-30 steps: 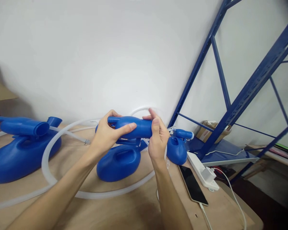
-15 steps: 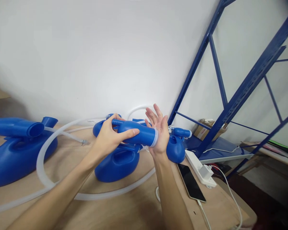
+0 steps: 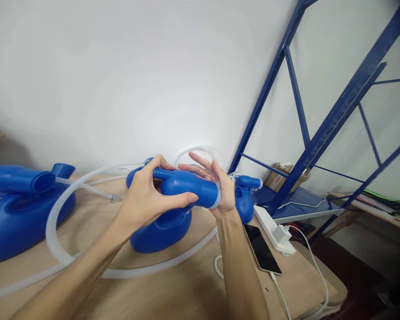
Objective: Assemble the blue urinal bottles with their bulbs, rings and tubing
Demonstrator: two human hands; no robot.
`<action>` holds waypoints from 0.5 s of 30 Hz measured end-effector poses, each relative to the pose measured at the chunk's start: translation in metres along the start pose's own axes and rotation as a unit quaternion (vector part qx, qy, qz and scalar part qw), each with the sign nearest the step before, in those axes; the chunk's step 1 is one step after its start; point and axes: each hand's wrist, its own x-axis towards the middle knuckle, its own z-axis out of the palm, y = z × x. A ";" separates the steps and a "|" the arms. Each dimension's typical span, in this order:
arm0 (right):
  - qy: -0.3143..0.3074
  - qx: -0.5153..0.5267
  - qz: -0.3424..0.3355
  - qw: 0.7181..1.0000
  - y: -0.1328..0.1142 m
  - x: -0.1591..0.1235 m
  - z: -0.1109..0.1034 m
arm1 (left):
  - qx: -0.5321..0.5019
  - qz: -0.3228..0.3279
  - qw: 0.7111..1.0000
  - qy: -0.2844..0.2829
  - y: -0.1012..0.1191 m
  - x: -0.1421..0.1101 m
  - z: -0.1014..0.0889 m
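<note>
My left hand (image 3: pixel 146 191) grips a blue plastic urinal funnel (image 3: pixel 188 187), its thumb along the near side and its fingers behind the narrow ribbed neck. The funnel lies sideways, with the wide end to the right and a whitish translucent cap (image 3: pixel 216 195) on it. The palm of my right hand (image 3: pixel 224 189) presses against that capped end, its fingers stretched out and pointing left behind the funnel. Below the hands, a blue urinal bottle (image 3: pixel 165 233) with a looped handle stands on the wooden table (image 3: pixel 160 293), partly hidden by the left hand and the funnel.
Another large blue urinal bottle (image 3: pixel 23 222) is at the left, and a smaller-looking one (image 3: pixel 244 206) behind my right wrist. A translucent hose (image 3: pixel 55 222) loops across the table. At the right lie a phone (image 3: pixel 262 251) and a power strip (image 3: pixel 270 229), beside blue metal shelving (image 3: pixel 295 98).
My right hand's fingers have swung from pointing up to pointing left, over the back of the funnel. The palm stays on the cap. The left hand keeps its hold; the view has shifted slightly.
</note>
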 end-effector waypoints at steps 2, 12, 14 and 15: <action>0.001 0.004 0.005 1.000 -0.002 -0.001 -0.001 | -0.012 0.027 1.000 -0.001 0.001 -0.004 0.003; 0.141 -0.248 -0.137 0.949 -0.052 -0.031 -0.041 | -0.084 0.106 0.990 0.046 0.014 -0.005 -0.008; 0.116 -0.333 -0.092 0.931 -0.069 -0.053 -0.060 | -0.089 0.105 0.985 0.108 0.018 0.001 -0.024; 0.082 -0.379 -0.053 0.920 -0.074 -0.065 -0.070 | -0.082 0.109 0.982 0.131 0.019 0.004 -0.033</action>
